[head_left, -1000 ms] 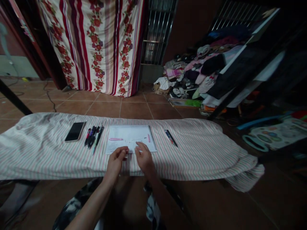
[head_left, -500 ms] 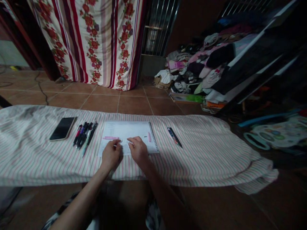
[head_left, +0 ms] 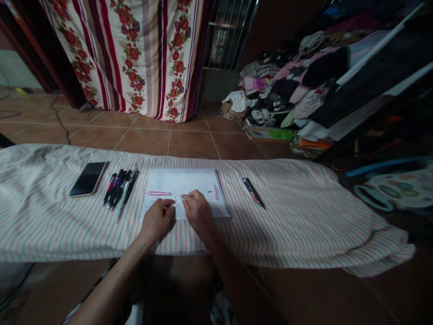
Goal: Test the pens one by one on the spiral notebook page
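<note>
My left hand (head_left: 158, 220) and my right hand (head_left: 198, 211) rest over the near part of a spiral notebook (head_left: 192, 178), fingertips close together. Thumb and forefinger of each are pinched; whatever lies between them is too small to make out. Just beyond my left fingers, a pink pen barrel (head_left: 158, 193) lies across the page. Right of my right hand, a short pink pen part (head_left: 215, 192) lies near the spiral, with a tiny dark piece (head_left: 209, 192) beside it.
Several pens (head_left: 120, 189) lie in a bunch left of the notebook, beside a phone (head_left: 89, 179). Two more pens (head_left: 253, 192) lie to the right. A striped cloth (head_left: 304, 212) covers the surface. Beyond are a floral curtain (head_left: 149, 58) and heaped clothes (head_left: 284, 85).
The camera view has shifted slightly, so the scene sits a little differently. Both hands keep their pinched pose over the notebook, and the pen parts lie where they were.
</note>
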